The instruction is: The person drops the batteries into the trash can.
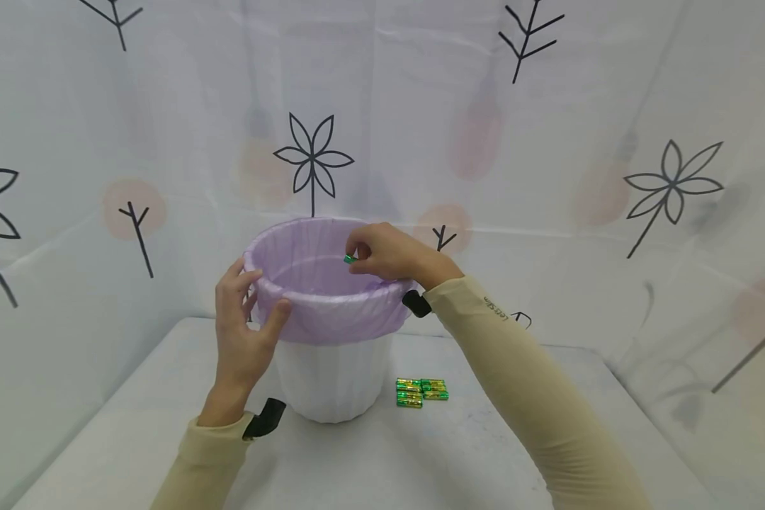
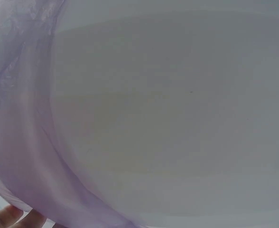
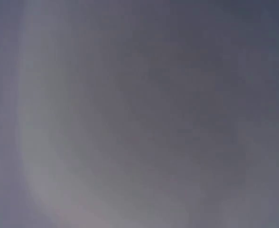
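Observation:
A white trash bin (image 1: pixel 334 375) stands upright on the table, its rim covered by a purple bag (image 1: pixel 331 319). My left hand (image 1: pixel 242 333) holds the bin's left side, fingers at the rim and thumb against the bag's outside. In the left wrist view, its fingertips (image 2: pixel 30 219) touch the bag at the lower left. Over the bin's mouth my right hand (image 1: pixel 389 251) pinches a green battery (image 1: pixel 349 259), mostly hidden by the fingers. Several green and gold batteries (image 1: pixel 422 392) lie in two columns right of the bin. The right wrist view is blurred.
The white table (image 1: pixel 484 425) runs back to a pale cloth backdrop (image 1: pixel 382 92) printed with dark plants. The backdrop also surrounds both sides. Nearest the bin's right rim is a black wrist piece (image 1: pixel 416 303) on my right sleeve.

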A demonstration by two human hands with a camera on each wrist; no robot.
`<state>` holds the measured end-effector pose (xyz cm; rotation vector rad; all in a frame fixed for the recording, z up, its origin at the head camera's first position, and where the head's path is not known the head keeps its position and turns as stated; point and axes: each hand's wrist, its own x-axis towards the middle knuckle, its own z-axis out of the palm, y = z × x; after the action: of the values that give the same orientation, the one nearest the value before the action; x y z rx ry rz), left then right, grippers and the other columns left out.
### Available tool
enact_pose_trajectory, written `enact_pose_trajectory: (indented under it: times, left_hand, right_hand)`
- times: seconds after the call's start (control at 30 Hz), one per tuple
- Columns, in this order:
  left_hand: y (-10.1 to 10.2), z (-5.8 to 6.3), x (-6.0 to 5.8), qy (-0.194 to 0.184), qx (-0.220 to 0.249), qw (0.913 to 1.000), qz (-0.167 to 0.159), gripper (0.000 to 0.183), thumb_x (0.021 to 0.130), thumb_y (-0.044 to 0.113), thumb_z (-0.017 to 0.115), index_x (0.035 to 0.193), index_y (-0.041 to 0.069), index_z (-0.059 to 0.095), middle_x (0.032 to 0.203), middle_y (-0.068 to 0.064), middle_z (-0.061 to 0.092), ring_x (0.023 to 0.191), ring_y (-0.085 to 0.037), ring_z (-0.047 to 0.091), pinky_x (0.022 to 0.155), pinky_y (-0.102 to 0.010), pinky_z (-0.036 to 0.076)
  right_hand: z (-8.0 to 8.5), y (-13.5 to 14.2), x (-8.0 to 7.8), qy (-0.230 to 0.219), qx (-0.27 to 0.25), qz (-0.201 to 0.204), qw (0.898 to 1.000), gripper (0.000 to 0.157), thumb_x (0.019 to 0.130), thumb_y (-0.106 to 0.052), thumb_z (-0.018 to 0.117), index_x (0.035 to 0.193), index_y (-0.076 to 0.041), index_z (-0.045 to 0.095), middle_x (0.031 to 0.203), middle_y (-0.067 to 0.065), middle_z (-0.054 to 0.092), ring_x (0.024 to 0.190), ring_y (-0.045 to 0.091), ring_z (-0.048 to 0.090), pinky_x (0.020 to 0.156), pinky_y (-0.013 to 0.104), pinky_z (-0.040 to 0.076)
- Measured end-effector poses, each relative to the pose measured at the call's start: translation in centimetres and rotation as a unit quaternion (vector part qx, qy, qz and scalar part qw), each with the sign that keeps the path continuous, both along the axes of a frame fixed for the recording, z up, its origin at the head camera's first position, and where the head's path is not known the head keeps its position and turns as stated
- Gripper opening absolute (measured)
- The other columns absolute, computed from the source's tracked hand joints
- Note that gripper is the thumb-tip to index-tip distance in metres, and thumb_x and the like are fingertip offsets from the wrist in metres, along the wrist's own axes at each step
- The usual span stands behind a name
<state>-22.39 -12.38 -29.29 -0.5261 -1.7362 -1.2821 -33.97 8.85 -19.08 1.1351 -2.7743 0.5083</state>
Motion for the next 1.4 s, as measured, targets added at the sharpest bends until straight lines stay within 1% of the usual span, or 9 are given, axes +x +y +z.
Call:
enact_pose_trajectory:
  times: [0.2, 0.3, 0.43, 0.53, 0.73, 0.97, 1.13, 1.27, 1.4]
  left_hand:
    - [0.1, -0.1, -0.1, 0.003, -0.001, 1.0, -0.003, 0.049, 0.081, 0.0, 0.067, 0.124, -0.007, 0.043, 0.141, -0.026, 0.033, 0.127, -0.035, 0.04, 0.098, -0.062, 0.038]
    - [0.1, -0.1, -0.1, 0.005, 0.0, 1.0, -0.001, 0.048, 0.084, 0.004, 0.068, 0.124, -0.007, 0.044, 0.141, -0.026, 0.033, 0.127, -0.035, 0.04, 0.099, -0.06, 0.039]
    - [-0.1, -0.1, -0.2, 0.003, 0.001, 1.0, -0.003, 0.049, 0.084, 0.005, 0.068, 0.124, -0.007, 0.044, 0.141, -0.025, 0.033, 0.126, -0.033, 0.04, 0.1, -0.058, 0.039]
    - [0.0, -0.1, -0.3, 0.003, 0.002, 1.0, -0.006, 0.049, 0.083, 0.003, 0.068, 0.124, -0.006, 0.044, 0.141, -0.025, 0.033, 0.127, -0.032, 0.04, 0.1, -0.06, 0.038]
    - [0.0, 0.0, -0.2, 0.005, 0.0, 1.0, -0.002, 0.049, 0.082, 0.001, 0.068, 0.124, -0.006, 0.044, 0.142, -0.026, 0.034, 0.126, -0.032, 0.04, 0.099, -0.061, 0.039]
    - [-0.2, -0.1, -0.3, -0.001, 0.002, 1.0, -0.004, 0.049, 0.082, 0.001, 0.068, 0.124, -0.008, 0.044, 0.141, -0.026, 0.034, 0.126, -0.03, 0.041, 0.1, -0.058, 0.04]
    - [-0.2, 0.0, -0.3, -0.003, -0.001, 1.0, 0.0, 0.05, 0.082, 0.001, 0.068, 0.124, -0.009, 0.043, 0.142, -0.027, 0.033, 0.126, -0.029, 0.041, 0.1, -0.057, 0.04]
    - [0.0, 0.0, -0.1, -0.003, 0.0, 1.0, 0.001, 0.05, 0.082, 0.0, 0.069, 0.123, -0.009, 0.043, 0.142, -0.027, 0.033, 0.126, -0.029, 0.041, 0.101, -0.055, 0.041]
    - [0.1, 0.0, 0.2, -0.005, 0.002, 1.0, 0.005, 0.05, 0.081, -0.001, 0.068, 0.124, -0.009, 0.044, 0.142, -0.026, 0.034, 0.126, -0.029, 0.041, 0.101, -0.053, 0.041]
  right_hand:
    - [-0.3, -0.2, -0.2, -0.001, -0.001, -0.01, 1.0, 0.018, 0.084, -0.018, 0.072, 0.099, -0.011, 0.066, 0.084, 0.002, 0.061, 0.082, 0.017, 0.055, 0.078, 0.029, 0.046]
    - [-0.3, -0.3, -0.3, -0.001, -0.003, -0.008, 1.0, 0.018, 0.084, -0.018, 0.071, 0.099, -0.011, 0.067, 0.084, 0.002, 0.061, 0.082, 0.016, 0.055, 0.078, 0.029, 0.046]
    - [-0.4, -0.3, -0.4, 0.003, 0.001, -0.006, 1.0, 0.017, 0.083, -0.019, 0.072, 0.098, -0.011, 0.067, 0.083, 0.001, 0.061, 0.081, 0.015, 0.055, 0.078, 0.029, 0.046]
    - [-0.3, -0.3, -0.4, 0.002, 0.005, -0.007, 1.0, 0.019, 0.083, -0.019, 0.072, 0.099, -0.01, 0.066, 0.083, 0.001, 0.061, 0.081, 0.016, 0.055, 0.077, 0.028, 0.046]
    - [-0.2, -0.3, -0.4, 0.005, 0.005, -0.01, 1.0, 0.023, 0.083, -0.018, 0.072, 0.102, -0.008, 0.065, 0.085, 0.003, 0.061, 0.082, 0.017, 0.055, 0.079, 0.029, 0.046]
    - [-0.1, -0.1, -0.4, 0.006, -0.013, -0.007, 1.0, 0.021, 0.085, -0.019, 0.07, 0.102, -0.009, 0.065, 0.083, 0.003, 0.061, 0.08, 0.016, 0.054, 0.076, 0.029, 0.047]
    - [0.4, 1.0, 0.0, 0.021, -0.038, -0.012, 0.999, 0.016, 0.087, -0.021, 0.068, 0.099, -0.01, 0.066, 0.078, 0.003, 0.059, 0.075, 0.016, 0.052, 0.071, 0.029, 0.045]
    - [0.7, 2.8, 1.1, 0.044, -0.07, -0.024, 0.996, 0.015, 0.087, -0.022, 0.068, 0.097, -0.011, 0.066, 0.078, 0.002, 0.059, 0.075, 0.016, 0.052, 0.069, 0.029, 0.045]
    - [0.7, 4.7, 2.1, 0.077, -0.097, -0.021, 0.992, 0.014, 0.087, -0.022, 0.069, 0.095, -0.01, 0.067, 0.078, 0.001, 0.061, 0.073, 0.015, 0.054, 0.07, 0.029, 0.047]
